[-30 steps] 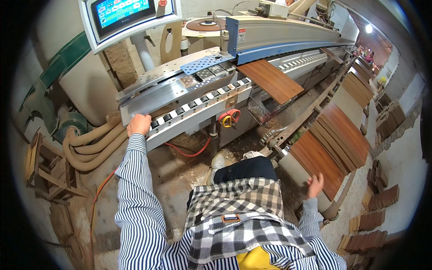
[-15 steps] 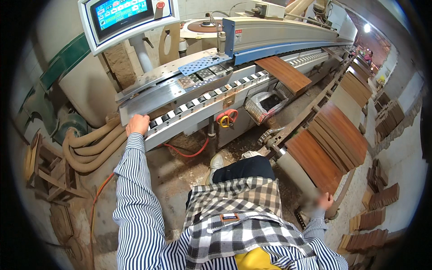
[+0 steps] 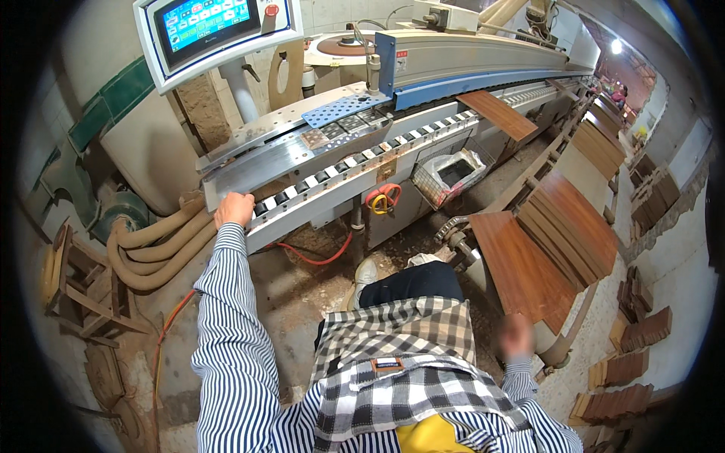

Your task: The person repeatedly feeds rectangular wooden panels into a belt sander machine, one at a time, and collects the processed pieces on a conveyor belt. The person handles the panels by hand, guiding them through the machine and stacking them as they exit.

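Note:
My left hand (image 3: 234,210) is closed over the near left end of a long machine's feed table (image 3: 264,180), beside a row of black and white rollers (image 3: 332,174). My right hand (image 3: 516,335), partly blurred, grips the near edge of a reddish-brown wooden board (image 3: 521,264). This board lies skewed on a roller conveyor, in front of a stack of similar boards (image 3: 578,219). Another brown board (image 3: 498,113) sits farther along the machine, jutting out from under its long grey and blue beam (image 3: 476,72).
A control screen (image 3: 208,26) stands at the far left, above thick dust hoses (image 3: 158,241). Red and yellow tape rolls (image 3: 384,198) and a lined wire basket (image 3: 453,174) hang on the machine's front. More board stacks (image 3: 623,370) line the floor at right. A wooden stool (image 3: 87,279) is at left.
My right hand has shifted left along the near edge of the board, and the board has slid and turned leftward off the stack. The board on the machine has travelled farther away. My left hand stays put.

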### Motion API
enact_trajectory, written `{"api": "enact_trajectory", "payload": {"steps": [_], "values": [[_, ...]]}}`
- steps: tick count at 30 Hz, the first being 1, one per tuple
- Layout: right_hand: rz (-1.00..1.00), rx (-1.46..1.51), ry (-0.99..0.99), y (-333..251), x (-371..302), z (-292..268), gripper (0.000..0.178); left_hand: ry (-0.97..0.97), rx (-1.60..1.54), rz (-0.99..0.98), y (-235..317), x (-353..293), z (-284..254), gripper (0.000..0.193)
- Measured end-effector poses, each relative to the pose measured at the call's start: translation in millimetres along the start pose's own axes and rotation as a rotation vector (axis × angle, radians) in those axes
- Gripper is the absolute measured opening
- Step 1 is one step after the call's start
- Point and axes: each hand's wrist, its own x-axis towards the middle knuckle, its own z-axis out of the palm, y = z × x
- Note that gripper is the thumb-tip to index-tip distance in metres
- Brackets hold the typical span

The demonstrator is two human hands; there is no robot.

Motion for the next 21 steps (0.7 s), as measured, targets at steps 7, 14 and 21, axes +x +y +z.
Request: {"api": "enact_trajectory", "payload": {"steps": [7,14,21], "values": [[0.027,0.472,-0.001,78,-34,-6,0.028,-0.005,-0.015,0.004,6,-2,1,0.036],[-0.235,0.044,-0.028,-36,36,-20,0.033,0.0,-0.005,-0.025,-1,0,1,0.038],[-0.28,0.397,-0.27,-159,150,58,0.007,-0.036,-0.008,-0.024,5,1,1,0.041]]}}
